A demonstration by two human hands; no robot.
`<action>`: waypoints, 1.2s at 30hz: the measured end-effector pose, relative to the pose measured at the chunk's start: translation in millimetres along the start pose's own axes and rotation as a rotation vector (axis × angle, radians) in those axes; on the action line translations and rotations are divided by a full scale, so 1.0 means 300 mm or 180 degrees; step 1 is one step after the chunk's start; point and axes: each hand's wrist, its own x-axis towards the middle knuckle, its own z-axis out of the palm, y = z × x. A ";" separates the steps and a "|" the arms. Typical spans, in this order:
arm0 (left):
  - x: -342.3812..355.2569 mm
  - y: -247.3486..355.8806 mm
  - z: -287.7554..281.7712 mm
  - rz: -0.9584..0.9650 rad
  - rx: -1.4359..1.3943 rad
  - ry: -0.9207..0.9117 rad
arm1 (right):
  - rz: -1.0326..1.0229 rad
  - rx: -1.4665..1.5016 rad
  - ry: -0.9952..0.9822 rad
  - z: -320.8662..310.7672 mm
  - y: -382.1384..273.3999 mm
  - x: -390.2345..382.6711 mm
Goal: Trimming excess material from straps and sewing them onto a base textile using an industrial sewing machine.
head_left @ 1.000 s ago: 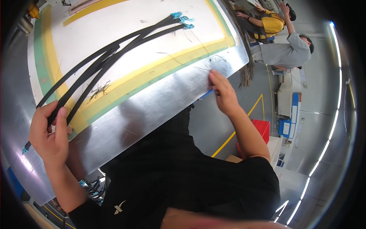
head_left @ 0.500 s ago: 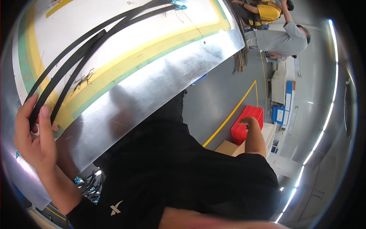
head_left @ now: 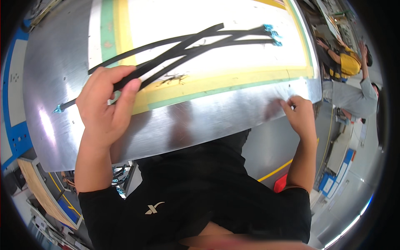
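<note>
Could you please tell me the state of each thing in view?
Left hand, closed on the wide black strip.
Wide black strip, held, crossing narrower strips.
Narrower strips, lying gently bent.
Right hand, fingers curled; any grip unclear.
Dark threads, loose and tangled.
Yellow tape, stuck down.
Red object, mostly hidden.

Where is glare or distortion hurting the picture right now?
Head view: bright glare on the metal table at left; the white sheet looks washed out; the black strips show little surface detail; the table's edges curve.
</note>
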 end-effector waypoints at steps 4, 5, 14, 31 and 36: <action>-0.008 -0.014 -0.005 0.0300 0.0217 0.0315 | -0.0826 0.1829 -0.0339 -0.111 -0.278 0.049; -0.010 -0.018 -0.002 0.0301 0.0274 0.0330 | -0.0874 0.1862 -0.0338 -0.095 -0.328 0.069; -0.018 -0.048 0.030 0.1585 0.1047 0.0972 | -0.0550 0.4180 -0.1649 0.024 -0.718 0.222; -0.010 -0.030 0.041 0.1495 0.0991 0.0453 | -0.0449 0.5366 -0.1005 0.144 -0.758 0.199; -0.018 -0.034 0.031 0.1273 0.0986 0.0693 | -0.1779 0.3645 -0.1353 0.135 -0.709 0.221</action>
